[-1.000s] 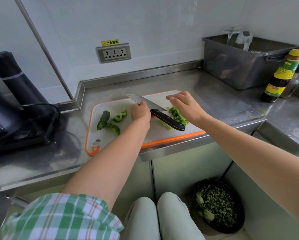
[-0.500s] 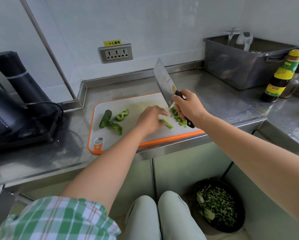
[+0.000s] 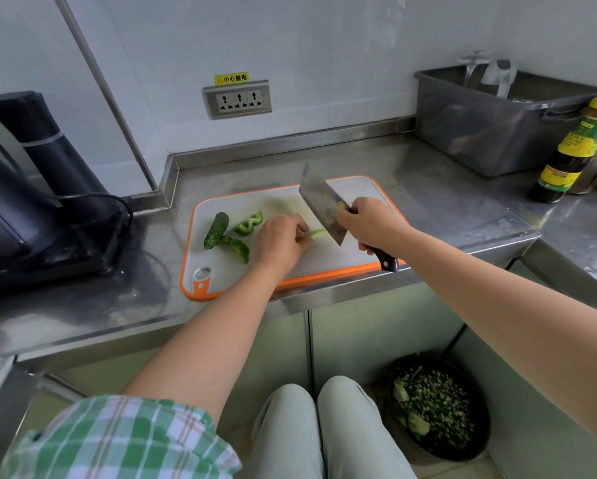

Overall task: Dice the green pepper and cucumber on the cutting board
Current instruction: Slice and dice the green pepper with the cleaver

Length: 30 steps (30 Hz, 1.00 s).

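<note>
Green pepper pieces (image 3: pixel 248 224) and a cucumber chunk (image 3: pixel 215 230) sit uncut at the left end of the cutting board (image 3: pixel 338 261), chunk touching one piece. Mid-board, left hand (image 3: pixel 279 242) pinches a pale green strip (image 3: pixel 316 234). Right hand (image 3: pixel 369 226) is wrapped round the cleaver (image 3: pixel 319 202) handle, blade raised and tilted over the board's centre-right. No diced pile visible on the board. Estimate: most dicing left, chunk not started.

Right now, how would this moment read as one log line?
left hand: holds vegetable strip | right hand: grips cleaver, blade tilted over cutting board
</note>
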Available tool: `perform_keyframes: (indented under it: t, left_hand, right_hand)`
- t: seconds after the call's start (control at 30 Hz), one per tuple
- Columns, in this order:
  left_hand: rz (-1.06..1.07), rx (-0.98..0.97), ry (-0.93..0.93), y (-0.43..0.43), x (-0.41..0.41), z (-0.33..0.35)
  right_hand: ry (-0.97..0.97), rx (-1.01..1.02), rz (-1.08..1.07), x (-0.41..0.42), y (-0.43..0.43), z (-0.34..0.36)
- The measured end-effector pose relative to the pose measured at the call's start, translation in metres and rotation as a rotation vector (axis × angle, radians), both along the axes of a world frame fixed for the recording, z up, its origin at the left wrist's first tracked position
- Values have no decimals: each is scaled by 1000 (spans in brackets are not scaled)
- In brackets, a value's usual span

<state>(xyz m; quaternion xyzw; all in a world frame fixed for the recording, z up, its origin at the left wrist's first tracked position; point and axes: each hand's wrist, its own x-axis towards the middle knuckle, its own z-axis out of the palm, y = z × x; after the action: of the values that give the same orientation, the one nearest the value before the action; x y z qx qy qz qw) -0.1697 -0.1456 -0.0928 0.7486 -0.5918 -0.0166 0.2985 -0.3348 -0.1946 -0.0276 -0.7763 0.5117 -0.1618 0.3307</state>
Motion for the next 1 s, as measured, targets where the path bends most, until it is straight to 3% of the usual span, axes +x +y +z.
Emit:
perform_keyframes:
  t: [0.3, 0.5, 0.7, 1.0]
  left_hand:
    - [19, -89, 29, 7, 0, -12]
    - [9, -142, 55, 6, 2, -17]
    - [6, -142, 20, 5, 4, -19]
    - [-3, -145, 54, 5, 6, -21]
  right_hand:
    - [365, -135, 53, 8, -1, -8]
    - [234, -202, 55, 13, -3, 5]
    - [418, -201, 143, 17, 2, 7]
    - [368, -239, 96, 19, 1, -12]
